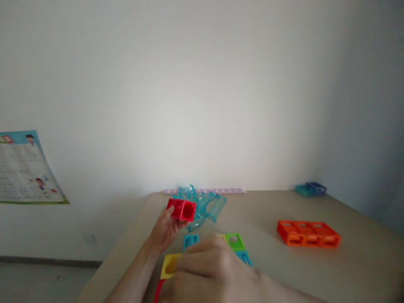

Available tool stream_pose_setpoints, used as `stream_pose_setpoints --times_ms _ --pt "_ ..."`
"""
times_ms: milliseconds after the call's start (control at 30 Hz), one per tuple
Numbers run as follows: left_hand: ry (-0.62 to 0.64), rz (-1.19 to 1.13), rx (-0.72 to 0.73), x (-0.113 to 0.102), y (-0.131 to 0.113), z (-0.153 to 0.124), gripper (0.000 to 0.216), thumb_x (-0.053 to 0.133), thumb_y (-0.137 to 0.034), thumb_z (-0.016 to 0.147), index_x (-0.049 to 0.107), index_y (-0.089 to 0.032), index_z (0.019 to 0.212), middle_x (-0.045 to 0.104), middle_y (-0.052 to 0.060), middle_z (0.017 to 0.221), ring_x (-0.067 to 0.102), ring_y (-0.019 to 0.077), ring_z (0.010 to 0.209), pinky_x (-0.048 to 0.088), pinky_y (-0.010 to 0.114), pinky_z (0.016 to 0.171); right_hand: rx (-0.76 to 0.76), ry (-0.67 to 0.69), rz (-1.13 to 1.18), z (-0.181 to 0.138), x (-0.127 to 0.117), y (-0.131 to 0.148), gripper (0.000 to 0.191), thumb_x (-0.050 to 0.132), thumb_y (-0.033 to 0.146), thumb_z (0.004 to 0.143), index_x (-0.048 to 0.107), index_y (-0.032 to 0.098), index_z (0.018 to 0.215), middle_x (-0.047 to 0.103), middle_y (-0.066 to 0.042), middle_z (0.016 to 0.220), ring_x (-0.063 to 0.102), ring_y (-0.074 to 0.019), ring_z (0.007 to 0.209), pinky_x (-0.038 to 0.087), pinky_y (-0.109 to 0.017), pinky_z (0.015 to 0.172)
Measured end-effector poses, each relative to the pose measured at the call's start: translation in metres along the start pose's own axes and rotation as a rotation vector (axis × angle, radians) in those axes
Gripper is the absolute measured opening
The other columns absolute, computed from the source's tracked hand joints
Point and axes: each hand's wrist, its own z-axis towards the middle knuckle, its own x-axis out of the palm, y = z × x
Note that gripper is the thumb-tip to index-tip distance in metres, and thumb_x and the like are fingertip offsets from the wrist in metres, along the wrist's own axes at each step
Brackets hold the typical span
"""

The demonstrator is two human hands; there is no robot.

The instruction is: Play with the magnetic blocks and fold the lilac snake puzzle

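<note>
My left hand holds up a red cube block with round openings in its faces, the thumb pressed on its left side. Close to the camera, my right hand has its fingers curled, and it hides whatever may be in them. Around that hand show a yellow block with a red piece below it, a blue block, and a green block joined to another blue block. My right hand covers part of these, so I cannot tell whether it touches them.
Translucent teal plastic pieces lie behind the red block. An orange three-part block sits on the right of the table. A dark blue container stands in the far right corner. A purple patterned strip runs along the wall.
</note>
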Motion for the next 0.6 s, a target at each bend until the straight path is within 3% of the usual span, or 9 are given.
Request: stream_pose_setpoints --times_ms 67,100,167,267,367,600 --pt "0.024 0.013 -0.04 -0.001 0.002 -0.003 0.021 0.067 -0.027 0.078 0.063 -0.013 0.094 0.074 0.006 0.084 0.071 0.0184 0.071 0.059 0.026 0.058 -0.084 0.102 -0.218 0.035 -0.004 0.0 0.026 0.05 0.035 0.091 0.068 0.018 0.082 0.069 -0.005 0.074 0.06 -0.0161 0.062 0.039 -0.027 0.049" --pt "0.053 0.024 -0.065 -0.001 0.003 -0.004 0.023 0.069 -0.028 0.077 0.063 -0.014 0.094 0.073 0.006 0.082 0.071 0.019 0.071 0.058 0.026 0.059 -0.05 0.176 -0.289 0.047 0.001 -0.001 0.023 0.054 0.029 0.088 0.068 0.016 0.075 0.068 -0.004 0.069 0.058 -0.0148 0.054 0.032 -0.025 0.042" --pt "0.142 0.054 -0.121 0.0 0.006 -0.008 0.026 0.073 -0.028 0.073 0.063 -0.014 0.093 0.073 0.007 0.081 0.071 0.0204 0.075 0.058 0.027 0.064 0.02 0.324 -0.36 0.059 0.023 -0.003 0.021 0.058 0.024 0.084 0.069 0.015 0.069 0.067 -0.005 0.061 0.054 -0.0133 0.045 0.022 -0.024 0.035" --pt "0.279 0.121 -0.213 0.004 0.01 -0.012 0.026 0.076 -0.024 0.069 0.063 -0.014 0.089 0.072 0.008 0.083 0.07 0.0219 0.079 0.057 0.031 0.072 0.156 0.374 -0.365 0.059 0.058 -0.009 0.021 0.06 0.028 0.081 0.072 0.015 0.069 0.068 -0.006 0.063 0.052 -0.0129 0.041 0.018 -0.024 0.032" --pt "0.326 0.17 -0.277 0.006 0.013 -0.013 0.028 0.077 -0.024 0.068 0.061 -0.014 0.089 0.071 0.008 0.082 0.07 0.0222 0.077 0.057 0.035 0.072 0.198 0.298 -0.327 0.053 0.079 -0.017 0.023 0.062 0.033 0.079 0.072 0.016 0.068 0.066 -0.004 0.061 0.046 -0.0117 0.039 0.015 -0.025 0.03" --pt "0.32 0.147 -0.249 0.001 0.016 -0.011 0.026 0.074 -0.021 0.07 0.06 -0.013 0.09 0.069 0.006 0.08 0.067 0.0177 0.07 0.056 0.034 0.071 -0.002 -0.004 -0.4 0.045 0.097 -0.025 0.029 0.054 0.041 0.086 0.064 0.019 0.069 0.059 0.0 0.061 0.038 -0.0106 0.039 0.009 -0.026 0.03"
